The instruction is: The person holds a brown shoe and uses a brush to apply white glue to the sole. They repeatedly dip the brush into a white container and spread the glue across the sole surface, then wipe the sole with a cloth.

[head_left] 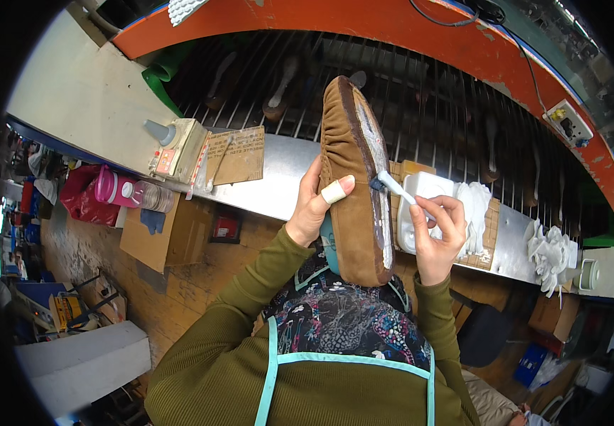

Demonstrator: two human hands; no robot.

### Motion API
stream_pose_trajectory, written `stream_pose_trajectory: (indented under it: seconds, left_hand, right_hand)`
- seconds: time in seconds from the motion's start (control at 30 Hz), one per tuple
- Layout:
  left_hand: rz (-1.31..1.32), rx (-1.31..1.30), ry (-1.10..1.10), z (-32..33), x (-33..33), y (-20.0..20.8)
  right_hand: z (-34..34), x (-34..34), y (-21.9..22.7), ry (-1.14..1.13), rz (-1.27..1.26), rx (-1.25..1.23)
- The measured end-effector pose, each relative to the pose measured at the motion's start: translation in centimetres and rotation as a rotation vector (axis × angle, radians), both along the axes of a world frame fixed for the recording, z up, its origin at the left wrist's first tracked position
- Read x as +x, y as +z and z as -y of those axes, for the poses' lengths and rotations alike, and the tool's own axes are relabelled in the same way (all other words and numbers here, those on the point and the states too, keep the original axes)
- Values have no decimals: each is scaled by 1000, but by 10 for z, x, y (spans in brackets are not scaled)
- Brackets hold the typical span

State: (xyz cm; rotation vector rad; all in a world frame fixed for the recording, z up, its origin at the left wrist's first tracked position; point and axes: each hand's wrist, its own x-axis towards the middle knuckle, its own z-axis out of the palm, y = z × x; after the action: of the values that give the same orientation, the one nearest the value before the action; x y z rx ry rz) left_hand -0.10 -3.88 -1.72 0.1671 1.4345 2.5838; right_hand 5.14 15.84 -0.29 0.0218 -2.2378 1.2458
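Observation:
A brown suede moccasin-style shoe stands on end in front of me, toe upward, its sole side turned to the right. White paste coats a strip along that sole side. Inside the shoe opening shows a teal form. My left hand, its thumb wrapped in a pale bandage, grips the shoe at the left. Between the fingers of my right hand is a small brush with a pale handle; its dark bristles touch the shoe's sole edge. Behind my right hand sits a white plastic container, partly hidden.
Beyond the metal ledge runs a rack of metal rods under an orange frame. White gloves lie right of the container, more white cloth farther right. Flat cardboard and a control box are at left.

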Motion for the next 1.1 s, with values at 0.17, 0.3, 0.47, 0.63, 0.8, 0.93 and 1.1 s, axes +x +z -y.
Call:
stream_pose_trajectory:
  seconds: [0.17,0.3,0.47,0.63,0.8,0.93,1.1]
  left_hand:
    - [-25,-11,-19,1,-4,2]
    - [-13,-7,-32,1,-8,9]
    - [-12,-26,-27,2,-16,8]
    - [-11,-56,-15,1,-22,12]
    - [14,-81,-21,0,-29,12]
    - [23,-96,-49,-2,-36,12]
    - [68,-80,-112,-6,-46,9]
  right_hand:
    - [-6,-13,-2,76,-77,1]
    - [-18,-15,2,241,21,-64]
    - [-30,-6,-6,372,102,-123]
    - [-36,6,-13,402,166,-179]
    - [-40,15,-18,419,200,-191]
    - [-45,21,-18,424,229,-205]
    - [-50,25,-16,426,202,-165]
